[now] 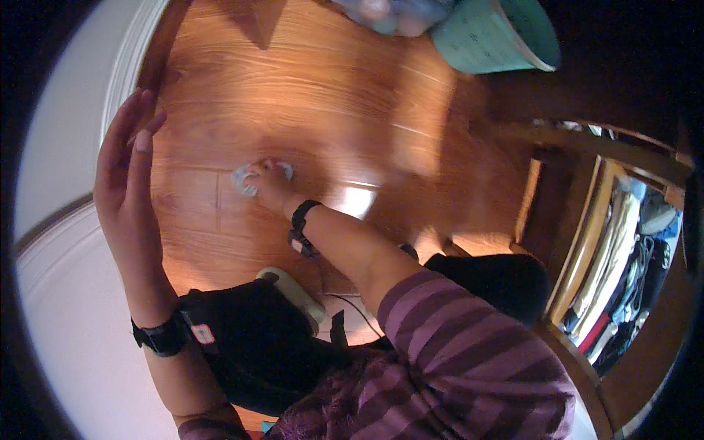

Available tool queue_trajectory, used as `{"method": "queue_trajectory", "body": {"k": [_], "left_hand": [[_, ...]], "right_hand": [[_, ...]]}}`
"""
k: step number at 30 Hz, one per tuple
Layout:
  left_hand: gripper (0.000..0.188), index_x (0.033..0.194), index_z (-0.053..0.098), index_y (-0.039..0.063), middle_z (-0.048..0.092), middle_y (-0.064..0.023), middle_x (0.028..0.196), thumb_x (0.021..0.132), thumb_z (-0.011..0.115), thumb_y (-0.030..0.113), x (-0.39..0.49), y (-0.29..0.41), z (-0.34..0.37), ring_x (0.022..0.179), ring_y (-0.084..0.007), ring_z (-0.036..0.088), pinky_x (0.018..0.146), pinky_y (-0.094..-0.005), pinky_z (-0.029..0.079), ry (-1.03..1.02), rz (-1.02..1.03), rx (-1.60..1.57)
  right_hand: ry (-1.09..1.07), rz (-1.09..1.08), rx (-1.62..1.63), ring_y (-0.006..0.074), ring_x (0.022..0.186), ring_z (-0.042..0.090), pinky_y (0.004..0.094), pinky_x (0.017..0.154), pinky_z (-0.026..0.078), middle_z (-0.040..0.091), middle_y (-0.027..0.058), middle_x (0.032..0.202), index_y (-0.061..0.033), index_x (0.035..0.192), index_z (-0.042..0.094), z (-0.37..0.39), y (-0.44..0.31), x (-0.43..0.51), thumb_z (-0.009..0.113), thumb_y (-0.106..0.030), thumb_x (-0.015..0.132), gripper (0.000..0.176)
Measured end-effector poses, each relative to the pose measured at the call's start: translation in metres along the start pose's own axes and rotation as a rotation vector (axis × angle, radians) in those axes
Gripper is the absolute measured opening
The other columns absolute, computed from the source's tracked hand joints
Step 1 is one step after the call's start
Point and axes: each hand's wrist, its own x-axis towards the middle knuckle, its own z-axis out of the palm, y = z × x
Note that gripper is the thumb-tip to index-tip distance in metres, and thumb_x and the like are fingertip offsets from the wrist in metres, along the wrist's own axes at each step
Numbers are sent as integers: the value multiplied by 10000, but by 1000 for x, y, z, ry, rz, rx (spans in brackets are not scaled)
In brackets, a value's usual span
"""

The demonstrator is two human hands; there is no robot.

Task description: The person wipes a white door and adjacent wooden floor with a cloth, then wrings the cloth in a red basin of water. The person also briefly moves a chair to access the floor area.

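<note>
My right hand (273, 186) presses a pale, crumpled cloth or tissue (240, 180) down on the wood-plank floor (308, 121). Edges of the cloth show on both sides of my slightly blurred fingers, while its middle is hidden beneath them. At the left, my left hand (129, 176) is raised in front of the white skirting and wall (60, 110). Nothing is seen in it, and its thumb stands apart from the bent fingers. Whether it touches the wall I cannot tell. A black strap circles each of my wrists.
A green patterned bin (467, 41) stands at the top right beside a translucent bag (396, 14) of mixed items. To the right, an open wooden drawer (577, 236) holds folded clothes (616, 247). By my knee are a light-coloured slipper (291, 294) and a thin cable (357, 311).
</note>
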Motion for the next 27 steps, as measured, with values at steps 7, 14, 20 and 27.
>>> {"method": "queue_trajectory", "body": {"k": [7, 14, 20, 27], "left_hand": [[382, 1342, 508, -3, 558, -140, 1340, 989, 508, 143, 6, -12, -5, 1182, -241, 580, 1035, -337, 418, -20, -30, -34], [382, 1344, 515, 13, 563, -145, 1332, 987, 512, 150, 11, -25, -1, 1180, -249, 582, 1038, -343, 419, -80, -38, -27], [379, 1338, 517, -1, 567, -142, 1326, 985, 510, 138, 8, -18, -5, 1181, -241, 578, 1037, -341, 418, -28, -75, -80], [389, 1349, 492, -20, 545, -144, 1351, 983, 507, 108, 8, -22, -8, 1180, -221, 574, 1035, -326, 417, -29, -102, -56]], "right_hand": [[674, 622, 82, 193, 936, 557, 349, 847, 479, 603, 63, 1017, -78, 1055, 607, -166, 41, -89, 583, -41, 872, 189], [1002, 1097, -285, 164, 881, 562, 303, 766, 499, 608, 49, 1007, -46, 1079, 602, -295, 213, -257, 513, -67, 912, 191], [425, 601, -270, 157, 913, 565, 298, 762, 502, 606, 46, 1039, -44, 1109, 601, -69, 59, -125, 492, -75, 905, 233], [-317, 21, 379, 149, 950, 568, 291, 757, 505, 605, 42, 1076, -42, 1144, 601, 35, -72, -62, 468, -83, 898, 283]]}}
